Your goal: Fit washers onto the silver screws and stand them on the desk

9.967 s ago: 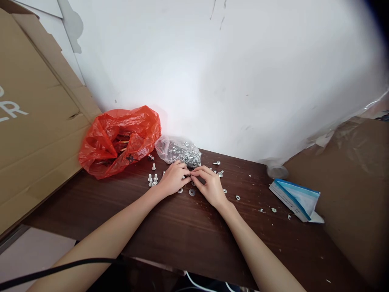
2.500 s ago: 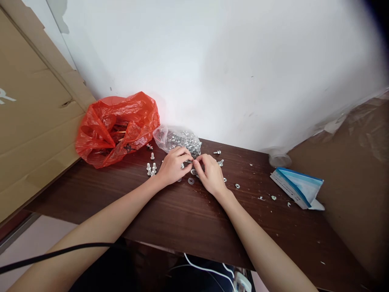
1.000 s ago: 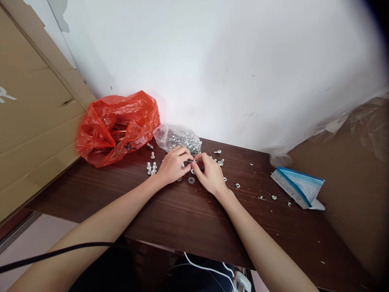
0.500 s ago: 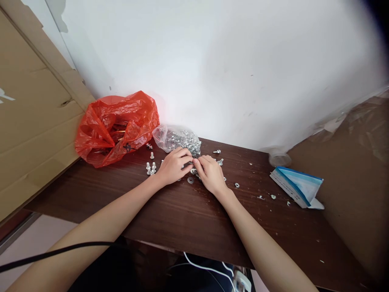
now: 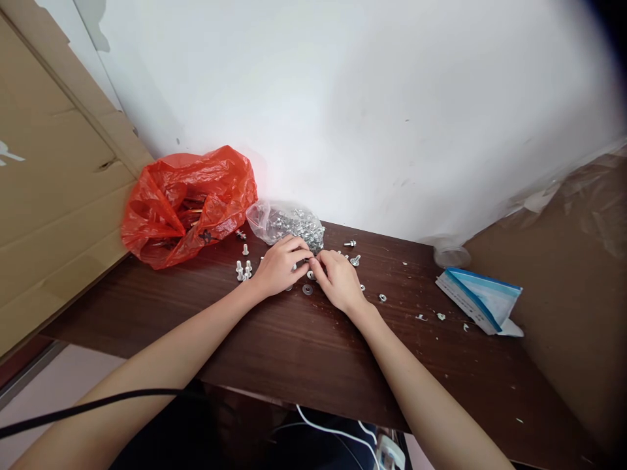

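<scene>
My left hand [image 5: 281, 266] is closed in a pinch, its thumb and fingertips on a small metal bolt that is mostly hidden. Against those fingertips sit the pinched thumb and finger of my right hand [image 5: 337, 277]; whatever is between them is too small to make out. Below the hands lies a flat washer [image 5: 307, 289], with another washer [image 5: 311, 275] partly covered by the fingers. Bolts fitted with hardware [image 5: 243, 271] stand in a cluster left of my left hand. A loose bolt [image 5: 355, 260] and a nut [image 5: 383, 297] rest right of my right hand.
A clear bag of metal hardware [image 5: 296, 225] lies just behind my hands. Further left is an open red plastic bag [image 5: 215, 183]. A blue-and-white packet [image 5: 477, 300] and a clear round container [image 5: 450, 254] are at the right, beside cardboard [image 5: 563, 281]. The wall closes off the back.
The fingertips of both hands have shifted slightly and come closer together, covering more of the small bolt. The arms and the surrounding things stay almost where they were.
</scene>
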`<act>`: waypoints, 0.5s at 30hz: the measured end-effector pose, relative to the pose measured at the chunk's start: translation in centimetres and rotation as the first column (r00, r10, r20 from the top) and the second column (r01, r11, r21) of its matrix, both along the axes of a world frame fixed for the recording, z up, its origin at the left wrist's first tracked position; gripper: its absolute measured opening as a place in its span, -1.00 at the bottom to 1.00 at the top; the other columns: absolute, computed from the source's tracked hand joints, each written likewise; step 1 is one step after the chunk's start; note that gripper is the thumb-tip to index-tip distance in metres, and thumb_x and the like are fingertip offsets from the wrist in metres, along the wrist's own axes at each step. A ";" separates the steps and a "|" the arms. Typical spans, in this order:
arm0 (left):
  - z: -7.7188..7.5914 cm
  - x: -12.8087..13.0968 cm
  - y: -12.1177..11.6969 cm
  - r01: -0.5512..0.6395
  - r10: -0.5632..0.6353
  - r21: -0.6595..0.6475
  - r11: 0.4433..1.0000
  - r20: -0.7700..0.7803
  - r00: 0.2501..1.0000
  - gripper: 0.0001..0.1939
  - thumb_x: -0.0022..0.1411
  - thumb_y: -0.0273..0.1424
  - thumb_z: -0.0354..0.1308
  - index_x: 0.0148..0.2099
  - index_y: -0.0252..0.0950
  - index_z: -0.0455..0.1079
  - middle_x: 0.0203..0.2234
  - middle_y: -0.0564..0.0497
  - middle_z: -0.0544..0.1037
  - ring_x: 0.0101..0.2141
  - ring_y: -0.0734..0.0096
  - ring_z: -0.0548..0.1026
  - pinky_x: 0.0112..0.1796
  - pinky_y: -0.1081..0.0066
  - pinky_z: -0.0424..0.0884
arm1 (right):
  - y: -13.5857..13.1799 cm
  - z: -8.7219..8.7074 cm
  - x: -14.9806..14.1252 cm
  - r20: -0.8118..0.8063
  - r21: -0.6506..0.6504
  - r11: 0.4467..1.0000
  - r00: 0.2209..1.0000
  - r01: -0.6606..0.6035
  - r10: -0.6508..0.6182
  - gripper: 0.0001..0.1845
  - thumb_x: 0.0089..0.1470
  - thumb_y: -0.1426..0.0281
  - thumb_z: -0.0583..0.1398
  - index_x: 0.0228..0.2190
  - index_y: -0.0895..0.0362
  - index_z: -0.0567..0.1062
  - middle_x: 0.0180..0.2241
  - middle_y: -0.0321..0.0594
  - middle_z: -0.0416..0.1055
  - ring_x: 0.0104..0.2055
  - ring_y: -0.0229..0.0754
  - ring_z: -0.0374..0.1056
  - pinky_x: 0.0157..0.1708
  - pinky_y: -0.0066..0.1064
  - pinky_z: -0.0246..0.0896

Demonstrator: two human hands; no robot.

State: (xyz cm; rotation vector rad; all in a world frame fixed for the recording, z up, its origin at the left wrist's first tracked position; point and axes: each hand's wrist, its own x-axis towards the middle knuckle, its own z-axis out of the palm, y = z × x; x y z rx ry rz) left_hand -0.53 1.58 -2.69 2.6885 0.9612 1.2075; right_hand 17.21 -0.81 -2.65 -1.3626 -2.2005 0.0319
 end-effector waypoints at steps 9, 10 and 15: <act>0.1 0.1 -0.1 0.000 0.000 0.001 1.000 -0.008 1.000 -0.85 0.32 -0.44 0.08 -0.24 -0.33 0.47 -0.29 -0.04 0.49 -0.22 0.34 0.39 -0.16 0.34 0.37 | 0.2 0.0 0.1 0.016 0.002 1.000 1.000 -0.004 0.004 -0.55 0.37 0.18 -0.14 -0.54 0.05 0.13 -0.52 -0.24 0.32 -0.40 -0.14 0.20 -0.31 -0.33 0.01; 0.1 0.1 -0.1 -0.001 0.001 -0.003 1.000 -0.006 1.000 -0.85 0.33 -0.44 0.07 -0.24 -0.33 0.47 -0.29 -0.04 0.49 -0.22 0.35 0.39 -0.16 0.34 0.37 | 0.1 0.0 0.1 0.024 0.003 1.000 1.000 0.003 -0.004 -0.54 0.37 0.16 -0.15 -0.54 0.06 0.16 -0.51 -0.23 0.33 -0.39 -0.13 0.21 -0.30 -0.33 0.02; 0.1 0.1 0.0 -0.014 0.014 -0.013 1.000 0.009 1.000 -0.86 0.32 -0.44 0.08 -0.23 -0.32 0.47 -0.28 -0.04 0.50 -0.22 0.35 0.39 -0.16 0.33 0.38 | -0.1 0.3 -0.1 0.020 0.000 0.999 0.999 0.046 -0.046 -0.61 0.34 0.14 -0.07 -0.37 0.10 0.36 -0.45 -0.21 0.38 -0.33 -0.10 0.28 -0.23 -0.31 0.08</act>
